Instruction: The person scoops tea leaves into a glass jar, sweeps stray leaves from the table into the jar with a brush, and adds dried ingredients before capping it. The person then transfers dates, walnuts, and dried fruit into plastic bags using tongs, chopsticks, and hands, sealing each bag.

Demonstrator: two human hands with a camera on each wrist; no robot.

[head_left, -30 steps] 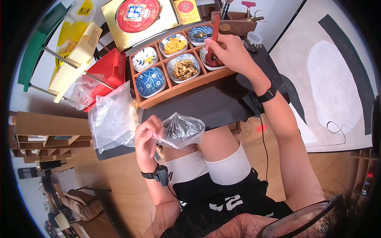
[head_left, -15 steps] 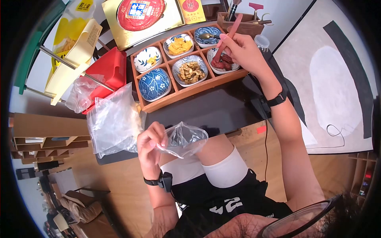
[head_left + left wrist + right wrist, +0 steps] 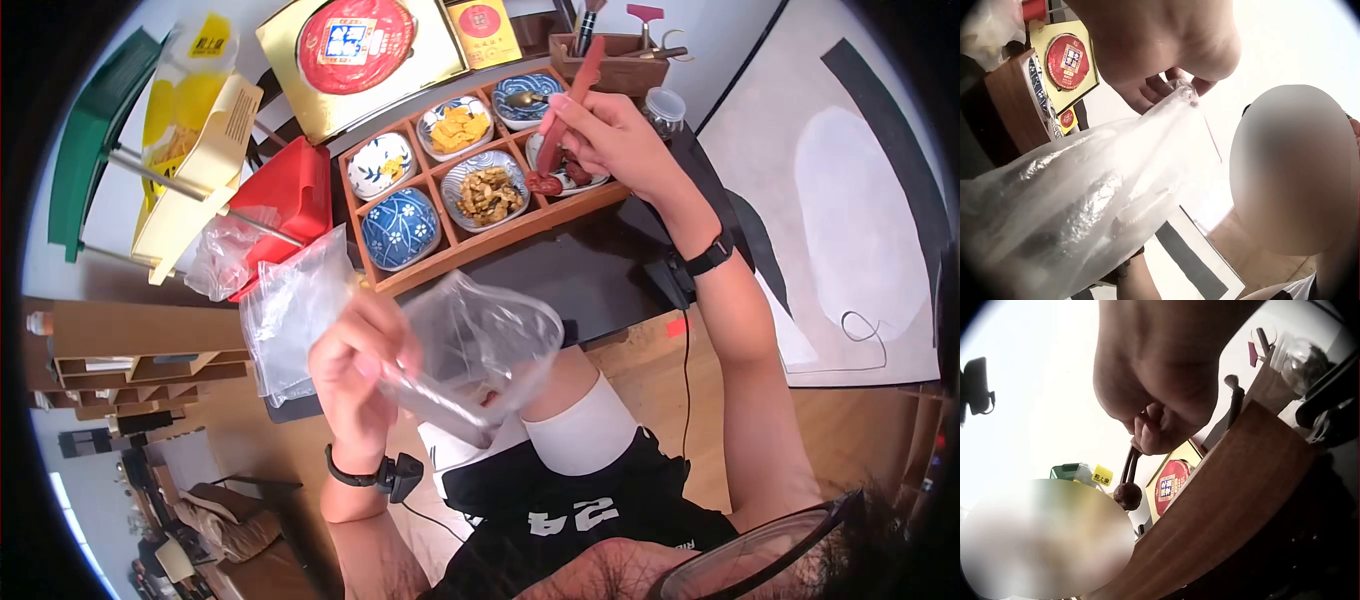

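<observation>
My right hand [image 3: 625, 145] grips reddish wooden tongs [image 3: 1127, 464] above the tray's right end. A wrinkled red date [image 3: 1127, 497] is pinched between the tong tips, just over the front edge of a dish of dates [image 3: 578, 178]. Low in front of the table, my left hand [image 3: 360, 365] pinches the rim of a clear plastic bag [image 3: 490, 330], its mouth spread wide. Through the film a small reddish patch is visible near its bottom. In the left wrist view the bag hangs out from the curled fingers.
The divided wooden tray [image 3: 500, 243] holds dishes of walnuts [image 3: 485, 195], yellow dried pieces [image 3: 460, 130] and a spoon [image 3: 525, 99]. More clear bags [image 3: 290, 315] lie to its left, beside a red bin [image 3: 300, 220]. A lidded jar [image 3: 665, 105] stands right of the tray.
My right hand has lifted the tongs from among the dates, a date now in their tips. The bag in my left hand has risen slightly and opens wider; that hand is blurred.
</observation>
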